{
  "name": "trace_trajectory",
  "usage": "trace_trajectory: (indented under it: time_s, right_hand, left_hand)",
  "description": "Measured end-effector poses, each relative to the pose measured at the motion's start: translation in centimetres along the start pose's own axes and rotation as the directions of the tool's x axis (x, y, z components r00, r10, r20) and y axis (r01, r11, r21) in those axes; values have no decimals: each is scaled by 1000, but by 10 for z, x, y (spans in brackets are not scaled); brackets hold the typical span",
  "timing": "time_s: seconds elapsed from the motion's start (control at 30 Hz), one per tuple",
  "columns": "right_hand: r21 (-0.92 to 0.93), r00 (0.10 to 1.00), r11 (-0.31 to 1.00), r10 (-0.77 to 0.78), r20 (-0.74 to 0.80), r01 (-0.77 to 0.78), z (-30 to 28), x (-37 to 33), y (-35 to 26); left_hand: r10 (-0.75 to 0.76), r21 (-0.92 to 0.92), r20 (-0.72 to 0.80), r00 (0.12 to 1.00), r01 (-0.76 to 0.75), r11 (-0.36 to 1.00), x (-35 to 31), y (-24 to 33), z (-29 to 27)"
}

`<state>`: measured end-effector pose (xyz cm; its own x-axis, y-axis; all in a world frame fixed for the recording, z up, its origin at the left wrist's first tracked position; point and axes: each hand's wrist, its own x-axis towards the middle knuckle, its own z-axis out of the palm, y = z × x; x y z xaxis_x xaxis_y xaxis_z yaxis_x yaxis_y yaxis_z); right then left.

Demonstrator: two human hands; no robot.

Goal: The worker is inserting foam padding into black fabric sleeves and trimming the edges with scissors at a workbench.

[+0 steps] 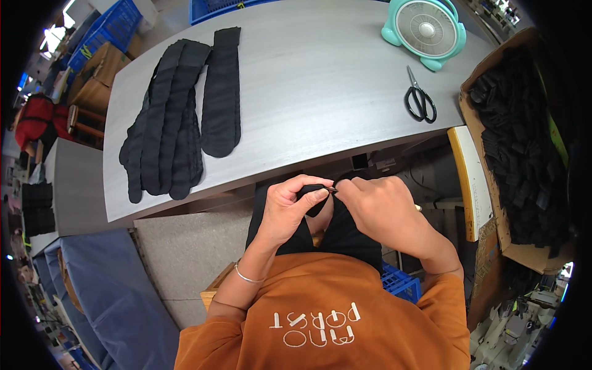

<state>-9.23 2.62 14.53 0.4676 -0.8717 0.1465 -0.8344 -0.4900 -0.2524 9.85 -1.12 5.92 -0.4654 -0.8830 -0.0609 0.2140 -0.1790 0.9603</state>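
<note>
Over my lap, in front of the table's near edge, my left hand (285, 208) is closed on a small black fabric piece (316, 206), pinching it between thumb and fingers. Close against it, my right hand (383, 205) is closed too, its fingertips meeting the fabric's right end. A thin dark tip (333, 190) shows between the two hands; what it belongs to is hidden by my right fingers. On the table, a stack of black fabric strips (166, 117) with rounded ends lies at the left. One single black strip (221, 92) lies beside it.
Black-handled scissors (420, 102) and a mint-green fan (427, 31) are on the right of the grey table (308, 80). A cardboard box (476, 111) full of small black pieces stands at the right. Blue cloth (117, 296) hangs at the left; a person in red (40, 120) is beyond.
</note>
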Motion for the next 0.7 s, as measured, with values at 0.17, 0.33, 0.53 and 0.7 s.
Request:
trace_trajectory:
  time_s: [0.17, 0.33, 0.53, 0.7]
  right_hand:
    - [780, 948, 558, 287, 137, -282, 23, -1, 21]
    - [916, 882, -264, 287, 373, -301, 39, -4, 14]
    - [910, 892, 364, 452, 11, -196, 40, -11, 1]
    - [789, 903, 590, 415, -112, -173, 36, -17, 0]
  left_hand:
    - [-23, -20, 30, 999, 23, 1000, -2, 1, -3]
    - [-8, -200, -18, 1000, 4, 980, -2, 4, 4]
    - [-39, -391, -10, 999, 33, 920, -3, -1, 7]
    - [-50, -398, 32, 998, 58, 916, -4, -5, 8]
